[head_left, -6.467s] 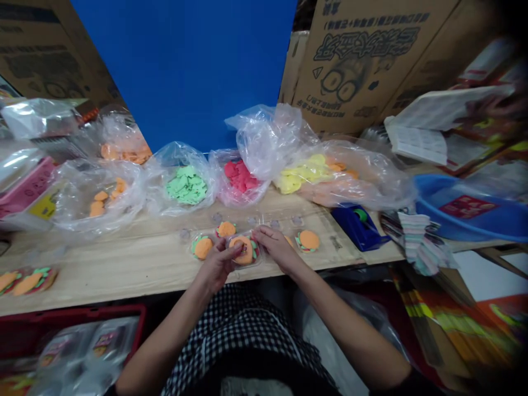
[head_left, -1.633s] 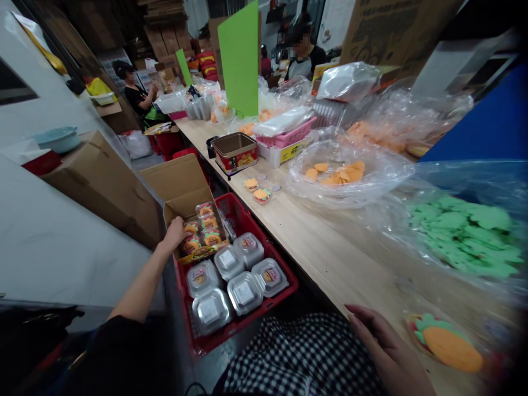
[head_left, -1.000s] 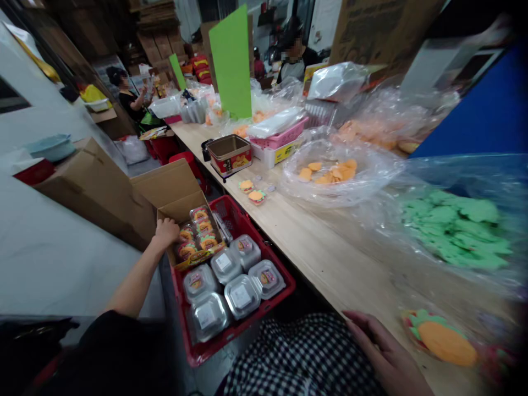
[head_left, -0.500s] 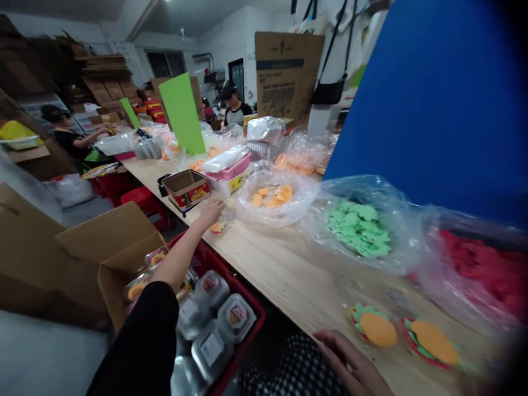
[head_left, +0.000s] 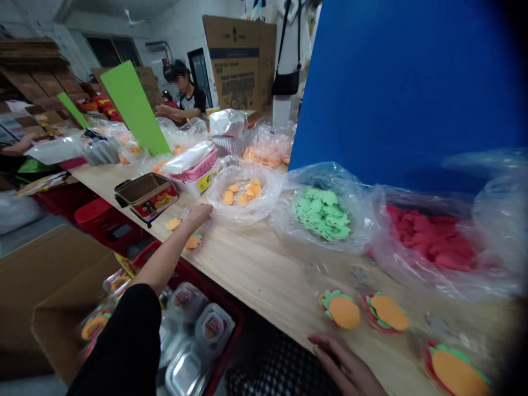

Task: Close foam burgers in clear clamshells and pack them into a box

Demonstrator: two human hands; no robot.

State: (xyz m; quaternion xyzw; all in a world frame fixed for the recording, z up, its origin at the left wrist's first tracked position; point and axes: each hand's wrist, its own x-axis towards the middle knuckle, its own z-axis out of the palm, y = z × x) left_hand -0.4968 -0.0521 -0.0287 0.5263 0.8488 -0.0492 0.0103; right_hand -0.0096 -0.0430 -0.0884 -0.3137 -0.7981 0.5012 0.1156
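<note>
My left hand (head_left: 199, 215) reaches across the table with its fingers bent down and drawn together. Its fingertips are at some clear plastic beside a small stack of orange, green and red burger-shaped pieces (head_left: 193, 241); what they hold is hidden. Close to that forearm lies another orange-topped stack (head_left: 174, 223). At the table's front edge, my right hand (head_left: 345, 362) rests with extended fingers and holds nothing. Beyond it are layered burger stacks: one on the left (head_left: 344, 312), one in the middle (head_left: 386, 312) and one on the right (head_left: 458, 369).
Plastic bags hold orange pieces (head_left: 249, 192), green pieces (head_left: 322, 214) and red pieces (head_left: 433, 236). A rectangular tin (head_left: 154, 204) stands farther left. Below the table are a red crate (head_left: 233, 335) of clear boxes and an open carton (head_left: 53, 324). A co-worker (head_left: 187, 99) sits beyond.
The view has swung right, bringing the far right burger stack into sight. An orange-topped stack beside my left forearm now shows. My right hand stays at the table edge.
</note>
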